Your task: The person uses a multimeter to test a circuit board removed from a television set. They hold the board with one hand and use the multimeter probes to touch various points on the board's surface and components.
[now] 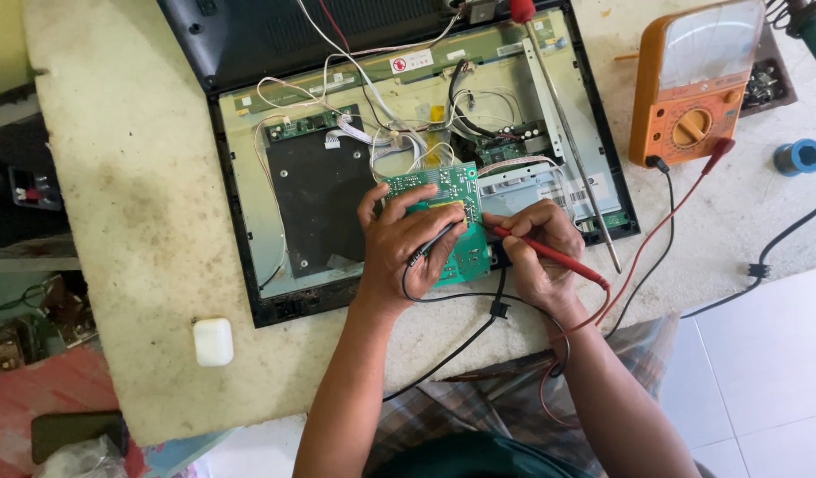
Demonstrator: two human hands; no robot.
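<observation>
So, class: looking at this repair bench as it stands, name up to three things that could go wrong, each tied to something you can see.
1. Both probes meet close together on the green circuit board; the red probe or black probe might slip and bridge neighbouring contacts.
2. The left hand props the board above loose white wires; it could shift or tug them.
3. The leads trail over the table edge and could snag, dragging the orange meter.

Both forearms extend forward, converging. Left hand point(404, 243) curled palm-down, fingers point(430, 221) pinched closed. Right hand point(536, 252) likewise, fingers bent in a pen-style grip.
</observation>
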